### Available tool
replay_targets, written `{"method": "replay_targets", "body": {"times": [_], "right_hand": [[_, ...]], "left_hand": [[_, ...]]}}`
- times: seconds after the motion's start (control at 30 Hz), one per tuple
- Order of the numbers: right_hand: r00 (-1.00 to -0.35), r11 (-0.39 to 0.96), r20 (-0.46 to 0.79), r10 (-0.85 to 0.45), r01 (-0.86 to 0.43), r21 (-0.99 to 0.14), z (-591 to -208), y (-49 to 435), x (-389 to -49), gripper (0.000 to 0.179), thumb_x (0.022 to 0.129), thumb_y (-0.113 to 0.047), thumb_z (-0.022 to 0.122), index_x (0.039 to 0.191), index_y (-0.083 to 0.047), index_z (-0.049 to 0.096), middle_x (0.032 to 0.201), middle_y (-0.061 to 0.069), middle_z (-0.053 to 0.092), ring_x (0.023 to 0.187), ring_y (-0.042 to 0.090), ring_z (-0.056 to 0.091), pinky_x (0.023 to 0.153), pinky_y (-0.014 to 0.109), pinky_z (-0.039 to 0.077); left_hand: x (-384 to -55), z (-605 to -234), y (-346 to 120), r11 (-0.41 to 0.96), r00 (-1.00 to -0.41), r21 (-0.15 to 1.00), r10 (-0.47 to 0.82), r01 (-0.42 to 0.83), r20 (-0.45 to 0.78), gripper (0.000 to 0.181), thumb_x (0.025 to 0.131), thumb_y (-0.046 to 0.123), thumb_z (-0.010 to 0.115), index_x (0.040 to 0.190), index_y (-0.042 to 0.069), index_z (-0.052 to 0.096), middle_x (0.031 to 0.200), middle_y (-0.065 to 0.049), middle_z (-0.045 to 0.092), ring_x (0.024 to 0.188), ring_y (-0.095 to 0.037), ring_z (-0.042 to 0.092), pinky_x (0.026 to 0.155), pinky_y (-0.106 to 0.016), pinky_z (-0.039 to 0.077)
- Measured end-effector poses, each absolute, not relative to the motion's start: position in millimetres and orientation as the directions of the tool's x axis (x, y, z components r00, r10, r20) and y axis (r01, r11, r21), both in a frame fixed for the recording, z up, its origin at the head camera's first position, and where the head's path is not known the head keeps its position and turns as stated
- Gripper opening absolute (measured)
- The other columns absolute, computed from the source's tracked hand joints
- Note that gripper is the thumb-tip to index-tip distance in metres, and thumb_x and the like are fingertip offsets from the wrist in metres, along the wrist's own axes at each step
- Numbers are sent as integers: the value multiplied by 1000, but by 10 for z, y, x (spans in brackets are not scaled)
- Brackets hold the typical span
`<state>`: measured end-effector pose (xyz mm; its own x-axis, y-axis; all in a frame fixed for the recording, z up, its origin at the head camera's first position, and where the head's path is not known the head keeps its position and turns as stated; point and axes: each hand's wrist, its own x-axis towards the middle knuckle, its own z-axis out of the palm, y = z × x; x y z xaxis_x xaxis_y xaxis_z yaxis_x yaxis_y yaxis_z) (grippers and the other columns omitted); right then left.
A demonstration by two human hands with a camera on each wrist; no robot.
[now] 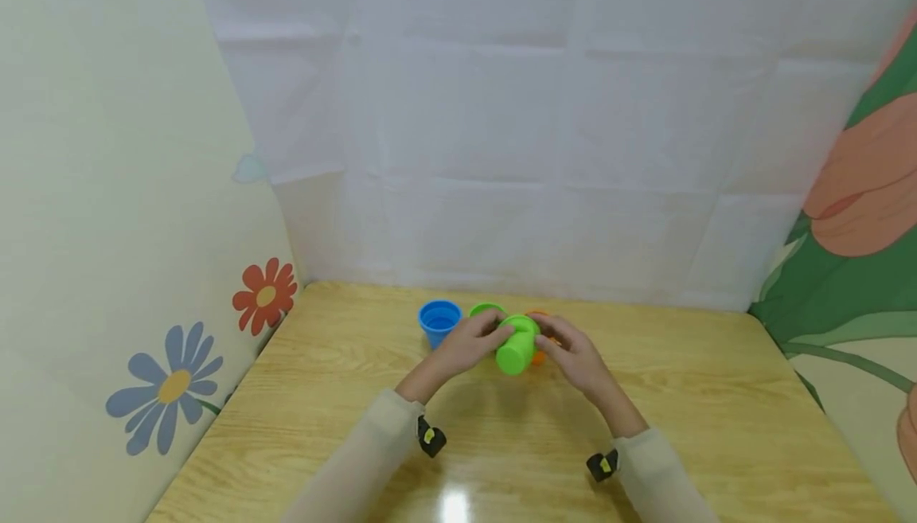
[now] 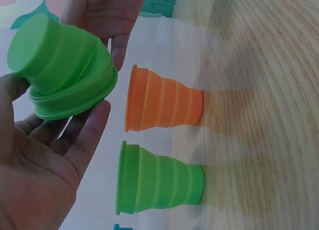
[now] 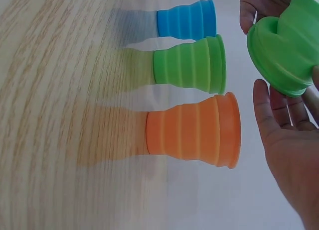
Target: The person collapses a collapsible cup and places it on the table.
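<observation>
From the lower left, my left hand (image 2: 42, 170) grips a dented green cup (image 2: 67, 70) at upper left, my right hand (image 2: 102, 13) behind it at the top. An orange cup (image 2: 162, 99) stands mid-frame, another green cup (image 2: 157, 179) below, both on the wooden table (image 2: 269, 140) at right.

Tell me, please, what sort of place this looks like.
Probably an indoor corner set up for filming: a creased white sheet backs a wood-grained table, between flower-patterned walls.

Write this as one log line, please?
left hand: holds raised green cup | right hand: holds it too | shape: buckled | standing on table: blue cup, second green cup, orange cup
</observation>
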<state>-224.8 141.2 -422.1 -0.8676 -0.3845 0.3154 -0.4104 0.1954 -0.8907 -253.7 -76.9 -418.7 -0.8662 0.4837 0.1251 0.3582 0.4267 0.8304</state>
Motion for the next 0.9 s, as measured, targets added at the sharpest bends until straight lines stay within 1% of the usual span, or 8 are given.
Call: {"method": "replay_targets", "body": {"times": [0.17,0.37,0.43,0.53,0.6,0.67,0.77,0.9], "right_hand": [[-861,186,325,-391,-419,-889,-4229,1395,-2265,39,96,-14,52,133,0,48,125,13,53,112,26,52,87,30,50],[-854,162,321,-410,-415,-895,-4254,1399,-2273,40,96,-11,52,133,2,47,128,15,52,115,28,51,89,28,49],[-853,161,308,-422,-405,-900,-4255,1401,-2271,41,96,-11,52,134,3,44,129,16,51,115,29,51,90,31,49],[-861,167,278,-425,-377,-911,-4244,1392,-2265,42,96,-11,52,135,3,44,129,16,52,112,31,52,88,44,50],[-869,190,271,-415,-374,-908,-4234,1379,-2262,40,95,-11,54,132,2,47,127,17,54,109,32,54,86,47,51],[-879,215,268,-395,-372,-903,-4226,1356,-2254,37,94,-9,56,128,2,51,124,18,56,106,32,56,84,43,52],[-889,268,287,-357,-392,-880,-4263,1326,-2259,31,91,-7,59,122,0,56,118,17,59,102,29,58,81,29,53],[-885,312,336,-322,-435,-845,-4258,1283,-2236,26,90,-3,60,115,1,59,111,17,61,99,29,60,79,24,53]], "left_hand": [[-2556,-4205,-754,377,-859,882,509,283,58,41,94,46,49,120,14,54,98,-2,64,84,-16,63,74,-40,55],[-2573,-4232,-745,403,-861,869,506,287,50,32,94,46,47,108,17,56,93,-2,62,81,-16,62,71,-41,56],[-2571,-4233,-745,426,-866,854,497,299,55,32,94,47,46,103,18,55,89,-1,61,78,-15,61,69,-41,56],[-2573,-4227,-742,486,-870,804,486,344,79,32,94,49,45,100,19,56,82,1,60,72,-13,58,64,-36,54],[-2577,-4217,-739,537,-870,754,485,378,90,32,95,48,45,98,18,56,76,3,58,66,-11,55,60,-31,51],[-2583,-4209,-732,589,-868,698,487,409,97,30,96,46,46,95,18,56,71,5,56,62,-10,51,55,-26,46],[-2577,-4191,-723,629,-864,649,496,428,88,27,96,41,48,94,16,58,66,6,54,58,-9,49,52,-23,44],[-2568,-4190,-724,630,-858,646,508,432,78,25,97,35,49,100,13,60,69,6,58,59,-8,53,52,-23,47]]}}
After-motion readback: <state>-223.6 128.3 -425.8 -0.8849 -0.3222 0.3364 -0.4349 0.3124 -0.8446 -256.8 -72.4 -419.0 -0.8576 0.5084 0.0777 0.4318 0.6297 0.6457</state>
